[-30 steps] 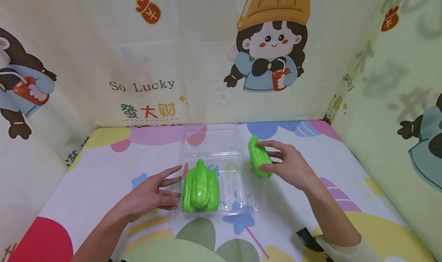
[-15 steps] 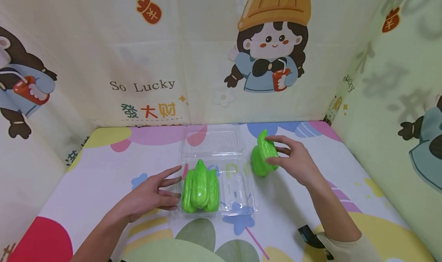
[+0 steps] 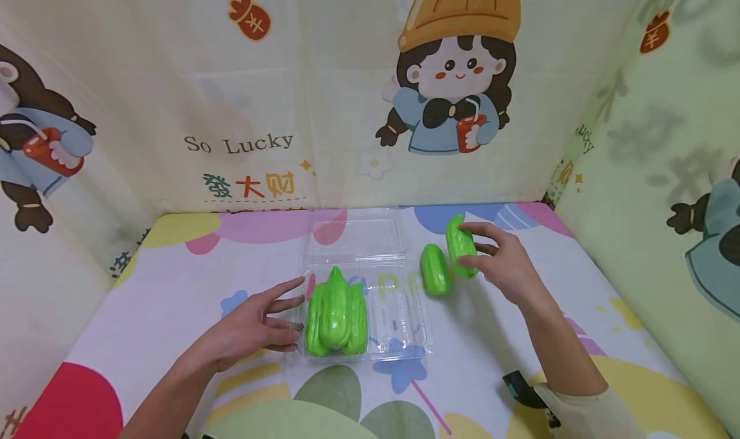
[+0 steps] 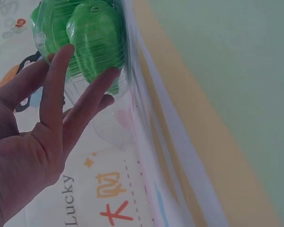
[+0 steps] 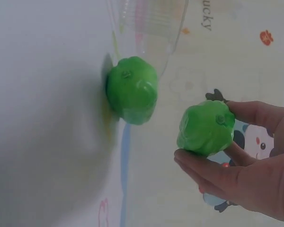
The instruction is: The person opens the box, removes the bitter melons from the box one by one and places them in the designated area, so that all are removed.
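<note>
My right hand (image 3: 502, 262) pinches a glossy green ribbed vegetable with a pointed tip (image 3: 461, 246) between thumb and fingers; its blunt end (image 5: 206, 127) shows in the right wrist view. A second green vegetable (image 3: 435, 270) lies on the table just left of it. In the middle, several more green vegetables (image 3: 336, 307) fill the left part of a clear plastic clamshell box (image 3: 399, 323), one on top of the others. The left hand (image 3: 254, 323) has its fingers spread, tips at the box's left wall, as the left wrist view also shows on the hand (image 4: 52, 123).
The box's clear lid (image 3: 355, 236) lies folded back toward the rear wall. A patterned cloth (image 3: 173, 310) covers the table. Printed curtains (image 3: 341, 105) stand behind and at both sides. Beside the right sleeve is a dark strap (image 3: 523, 389).
My right hand has moved right and slightly back with its green vegetable, and the one lying on the table now shows apart from it. The left hand and the box have stayed still.
</note>
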### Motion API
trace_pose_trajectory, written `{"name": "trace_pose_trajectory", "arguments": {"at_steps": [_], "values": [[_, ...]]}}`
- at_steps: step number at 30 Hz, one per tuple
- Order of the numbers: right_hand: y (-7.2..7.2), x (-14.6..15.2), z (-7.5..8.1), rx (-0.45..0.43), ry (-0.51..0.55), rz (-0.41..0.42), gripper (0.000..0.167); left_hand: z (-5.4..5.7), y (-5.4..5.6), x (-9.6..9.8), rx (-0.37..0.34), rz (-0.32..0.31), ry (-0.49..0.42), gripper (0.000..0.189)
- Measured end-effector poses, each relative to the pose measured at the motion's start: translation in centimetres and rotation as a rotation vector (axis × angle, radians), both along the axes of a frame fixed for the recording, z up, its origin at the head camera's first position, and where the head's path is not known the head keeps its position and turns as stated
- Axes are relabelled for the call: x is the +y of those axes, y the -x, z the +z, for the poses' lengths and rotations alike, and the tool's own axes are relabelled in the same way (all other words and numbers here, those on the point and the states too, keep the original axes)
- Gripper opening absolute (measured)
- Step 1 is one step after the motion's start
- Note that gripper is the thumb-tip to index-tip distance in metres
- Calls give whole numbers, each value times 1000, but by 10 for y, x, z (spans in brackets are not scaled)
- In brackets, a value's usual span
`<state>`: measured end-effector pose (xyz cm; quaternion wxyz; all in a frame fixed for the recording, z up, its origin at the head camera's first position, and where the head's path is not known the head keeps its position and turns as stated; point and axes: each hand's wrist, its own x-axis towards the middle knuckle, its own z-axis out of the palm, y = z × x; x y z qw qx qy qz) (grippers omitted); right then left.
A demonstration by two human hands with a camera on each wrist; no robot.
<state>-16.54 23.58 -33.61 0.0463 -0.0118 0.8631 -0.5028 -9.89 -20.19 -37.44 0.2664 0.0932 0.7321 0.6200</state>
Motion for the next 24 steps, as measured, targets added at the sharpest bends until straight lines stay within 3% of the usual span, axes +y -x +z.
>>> {"name": "trace_pose_trajectory", "arguments": {"at_steps": [24], "values": [[19, 6, -27, -61, -138, -5, 62, -1, 0, 0, 0, -1, -7, 98]]}}
